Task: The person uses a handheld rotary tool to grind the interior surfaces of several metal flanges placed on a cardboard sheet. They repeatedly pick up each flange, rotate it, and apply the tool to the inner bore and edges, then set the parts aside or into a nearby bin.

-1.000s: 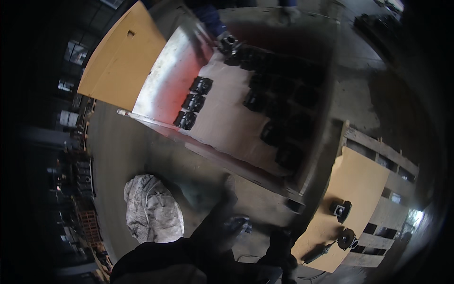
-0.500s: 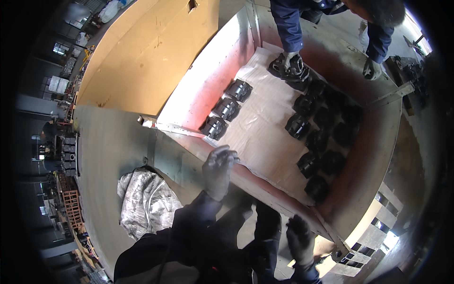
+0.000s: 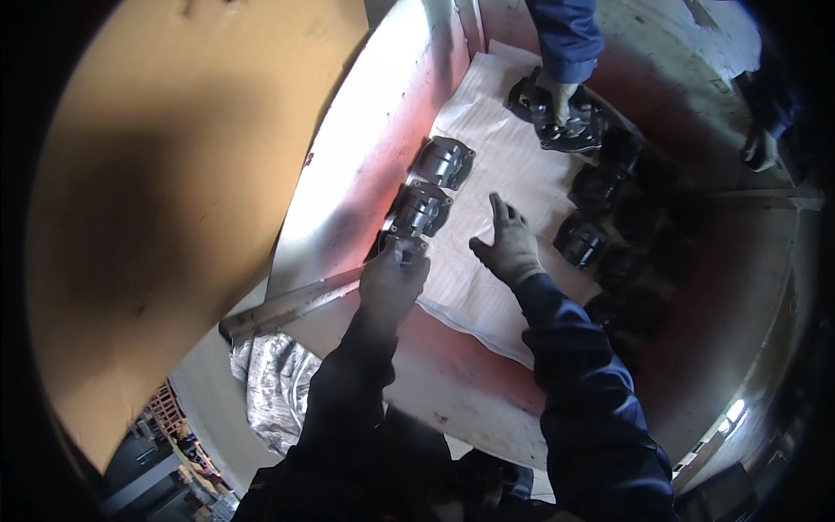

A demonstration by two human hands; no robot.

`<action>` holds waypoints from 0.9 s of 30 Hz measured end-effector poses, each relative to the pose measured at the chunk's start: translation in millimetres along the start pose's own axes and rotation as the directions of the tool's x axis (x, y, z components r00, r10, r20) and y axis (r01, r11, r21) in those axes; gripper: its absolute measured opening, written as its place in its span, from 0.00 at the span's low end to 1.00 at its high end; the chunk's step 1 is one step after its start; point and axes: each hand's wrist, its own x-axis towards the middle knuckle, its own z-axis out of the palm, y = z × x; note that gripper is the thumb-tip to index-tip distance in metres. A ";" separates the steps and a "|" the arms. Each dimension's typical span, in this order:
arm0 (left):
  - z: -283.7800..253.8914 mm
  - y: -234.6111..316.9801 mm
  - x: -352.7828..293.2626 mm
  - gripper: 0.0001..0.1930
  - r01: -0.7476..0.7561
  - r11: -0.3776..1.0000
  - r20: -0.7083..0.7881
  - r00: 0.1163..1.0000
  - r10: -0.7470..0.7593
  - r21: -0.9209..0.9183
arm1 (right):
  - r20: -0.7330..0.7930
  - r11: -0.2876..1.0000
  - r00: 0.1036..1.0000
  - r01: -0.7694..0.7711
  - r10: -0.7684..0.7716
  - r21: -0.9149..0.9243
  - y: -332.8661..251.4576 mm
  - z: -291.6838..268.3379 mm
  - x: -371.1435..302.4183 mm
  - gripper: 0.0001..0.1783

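My gloved left hand (image 3: pixel 393 280) is over the nearest of the black metal housings in the left row, its fingers curled down on it and covering most of it. Beyond it in the row sit a second black housing (image 3: pixel 422 210) and a third (image 3: pixel 445 163), both lying on the light sheet (image 3: pixel 474 300). My gloved right hand (image 3: pixel 511 244) hovers above the sheet to the right, holding nothing, with thumb and fingers spread. At the far side, a co-worker's gloved hand (image 3: pixel 558 94) is on a pair of black housings (image 3: pixel 570 129).
More black housings (image 3: pixel 581 241) stand grouped along the right of the bin, partly in shadow. The bin's pale and red walls (image 3: pixel 478 344) surround everything. A large cardboard panel (image 3: pixel 191 174) rises at left. A silvery bag (image 3: pixel 277 391) lies outside the near left corner.
Both my hands have reached forward into the bin, the left one onto the nearest housing. My view has moved closer. The co-worker's hand stays at the far housings.
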 end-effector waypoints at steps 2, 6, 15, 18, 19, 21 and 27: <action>26.8 -27.6 43.1 0.23 0.195 0.975 0.105 0.973 -0.206 0.104 | 0.034 0.995 0.998 -0.050 0.053 -0.089 -3.2 23.4 52.0 0.62; 72.4 -89.3 117.1 0.25 0.195 0.876 0.162 0.943 -0.291 0.441 | -0.052 0.960 0.999 -0.025 0.011 -0.278 -6.8 80.4 144.4 0.61; 87.9 -201.1 156.1 0.21 -0.309 0.721 0.067 0.937 0.344 0.620 | 0.003 0.939 0.996 0.088 -0.092 -0.332 7.2 209.6 285.0 0.45; 88.2 -209.6 163.1 0.32 -0.492 0.510 0.158 0.811 0.564 0.706 | -0.055 0.934 0.994 0.069 -0.094 -0.350 9.6 214.8 291.7 0.39; 88.5 -208.3 161.6 0.35 -0.529 0.375 0.189 0.734 0.652 0.762 | -0.043 0.870 0.985 0.124 -0.164 -0.478 9.2 208.4 289.7 0.36; 93.8 -207.7 170.2 0.42 -0.388 0.784 0.256 0.920 0.298 0.484 | 0.030 0.940 0.998 0.065 -0.058 -0.335 13.7 180.4 282.5 0.37; 116.3 -211.1 198.5 0.43 -0.635 0.348 0.450 0.752 0.482 0.690 | -0.008 0.967 0.973 -0.230 0.230 -0.107 42.3 85.8 181.3 0.47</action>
